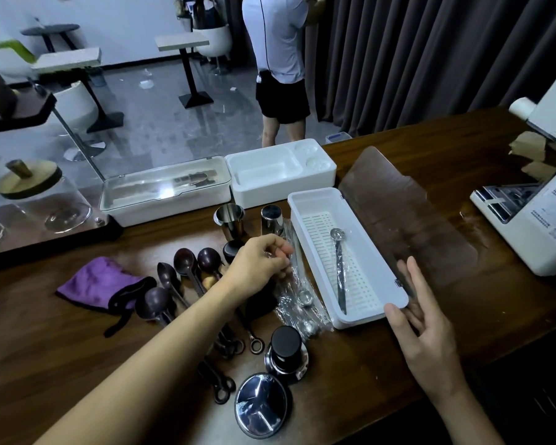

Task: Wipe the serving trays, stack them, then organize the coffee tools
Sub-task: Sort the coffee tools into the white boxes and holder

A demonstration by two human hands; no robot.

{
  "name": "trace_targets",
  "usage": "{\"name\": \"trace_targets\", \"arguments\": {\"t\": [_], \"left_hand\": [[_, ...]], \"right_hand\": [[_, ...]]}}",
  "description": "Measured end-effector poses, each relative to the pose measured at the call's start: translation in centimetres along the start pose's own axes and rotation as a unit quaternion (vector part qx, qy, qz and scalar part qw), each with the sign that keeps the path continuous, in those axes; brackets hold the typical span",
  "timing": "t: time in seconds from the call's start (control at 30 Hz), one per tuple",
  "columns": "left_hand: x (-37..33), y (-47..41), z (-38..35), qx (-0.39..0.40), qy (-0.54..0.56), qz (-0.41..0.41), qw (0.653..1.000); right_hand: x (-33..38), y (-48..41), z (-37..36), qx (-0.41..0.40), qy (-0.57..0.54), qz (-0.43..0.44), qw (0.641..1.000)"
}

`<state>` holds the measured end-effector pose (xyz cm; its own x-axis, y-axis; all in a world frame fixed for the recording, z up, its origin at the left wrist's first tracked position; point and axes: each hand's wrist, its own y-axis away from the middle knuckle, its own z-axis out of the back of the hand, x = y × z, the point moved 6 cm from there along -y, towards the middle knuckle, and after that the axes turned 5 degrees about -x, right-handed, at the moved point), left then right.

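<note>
A long white storage box with a slotted insert stands open on the wooden counter, its tinted lid tilted back. One wrapped metal spoon lies inside it. My left hand pinches the top of a plastic-wrapped metal spoon just left of the box. My right hand rests with straight fingers against the box's near right corner and lid edge. Several dark wooden scoops lie left of my left arm. Two steel cups stand behind them.
A purple cloth lies at the left. A black-topped tamper and a round steel lid sit near the front. Behind are a clear-lidded box, a white compartment tray, a white machine at right, and a person standing beyond.
</note>
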<state>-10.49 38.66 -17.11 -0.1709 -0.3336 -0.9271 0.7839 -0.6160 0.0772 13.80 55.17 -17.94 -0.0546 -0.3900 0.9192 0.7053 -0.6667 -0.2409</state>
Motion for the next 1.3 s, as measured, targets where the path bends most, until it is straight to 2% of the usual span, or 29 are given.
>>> {"name": "trace_targets", "arguments": {"t": [0.1, 0.17, 0.3, 0.4, 0.53, 0.9, 1.1, 1.3], "left_hand": [[-0.1, -0.1, -0.2, 0.001, -0.102, -0.013, 0.995], [-0.5, -0.1, -0.3, -0.025, -0.163, -0.039, 0.985], [-2.0, -0.2, -1.0, -0.05, -0.219, -0.118, 0.967], [-1.4, -0.8, -0.9, -0.047, -0.243, -0.102, 0.963], [-0.4, -1.1, -0.4, -0.064, -0.238, -0.071, 0.967], [-1.0, -1.5, -1.0, -0.043, -0.212, -0.065, 0.974], [-0.9, -0.6, -0.5, -0.059, -0.164, -0.078, 0.982], [-1.8, 0.5, 0.0, -0.07, -0.055, -0.057, 0.994]], "right_hand": [[0.1, 0.0, 0.0, -0.001, 0.003, -0.003, 1.0], [0.0, 0.0, 0.1, 0.0, 0.004, -0.004, 1.0], [0.0, 0.0, 0.0, 0.0, -0.001, -0.005, 1.0], [-0.1, 0.0, 0.1, -0.002, 0.003, -0.003, 1.0], [-0.2, 0.0, 0.0, -0.002, -0.001, -0.005, 1.0], [-0.1, 0.0, 0.0, -0.004, -0.006, -0.004, 1.0], [-0.3, 0.0, 0.0, 0.001, -0.011, -0.007, 1.0], [-0.2, -0.1, 0.0, 0.001, -0.007, -0.006, 1.0]]}}
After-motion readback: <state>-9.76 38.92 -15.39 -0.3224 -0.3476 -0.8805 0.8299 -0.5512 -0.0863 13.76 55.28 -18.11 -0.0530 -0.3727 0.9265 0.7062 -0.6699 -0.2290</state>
